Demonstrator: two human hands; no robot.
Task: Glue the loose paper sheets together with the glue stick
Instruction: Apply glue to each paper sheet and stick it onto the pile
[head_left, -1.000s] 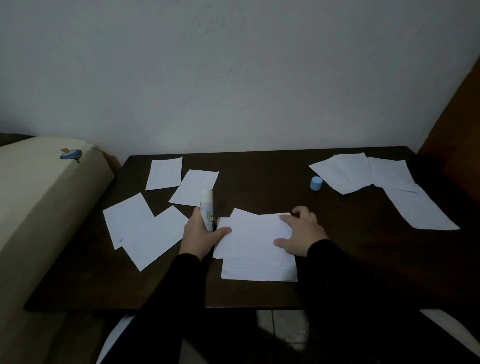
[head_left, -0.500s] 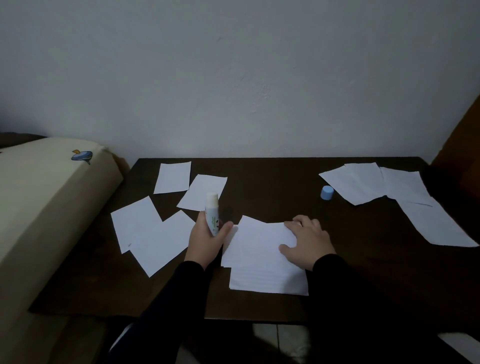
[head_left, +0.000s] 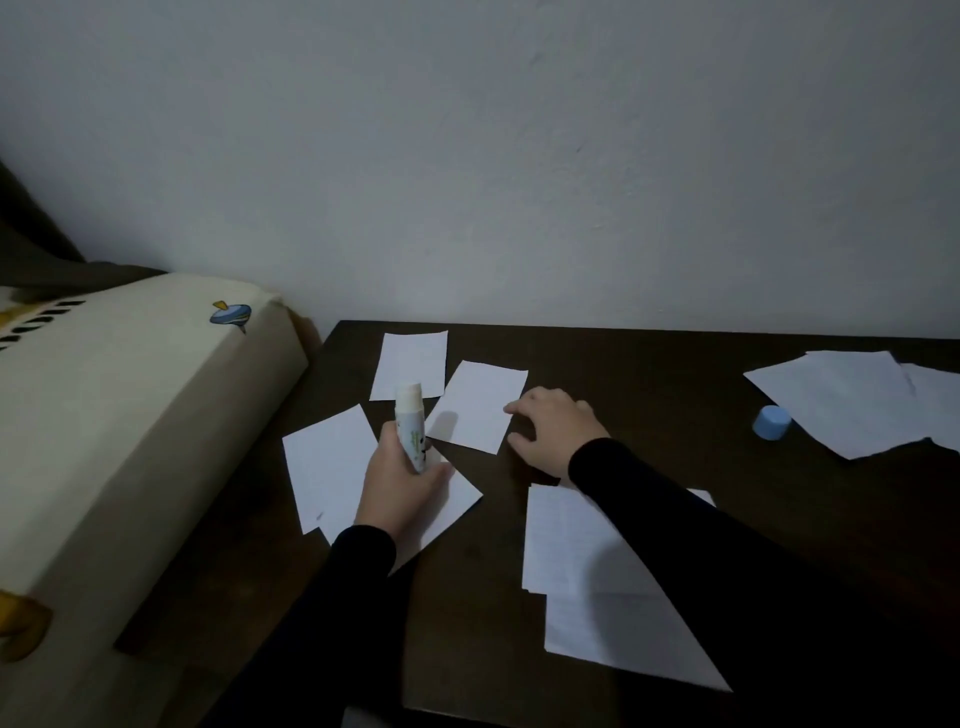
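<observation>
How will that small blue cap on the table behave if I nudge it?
The blue cap looks like a short, hollow plastic cylinder standing on its flat end, so a nudge would probably slide it across the table. It seems light. Tipped onto its side, it could roll toward the paper sheets.

This looks like a room in a home, dimly lit. A dark wooden counter (head_left: 649, 364) stands pushed against a plain, pale painted wall (head_left: 519, 156). At the left, touching the counter's edge, lies a cream mattress (head_left: 130, 415) or cushion with a small printed spinning-top picture (head_left: 231, 315) and yellow trim, the sort of bedding found in a bedroom. Dark cloth (head_left: 31, 244) hangs in the far left corner. Loose papers (head_left: 410, 364) lie scattered on the counter, with a small blue cap (head_left: 772, 423) at the right.
</observation>
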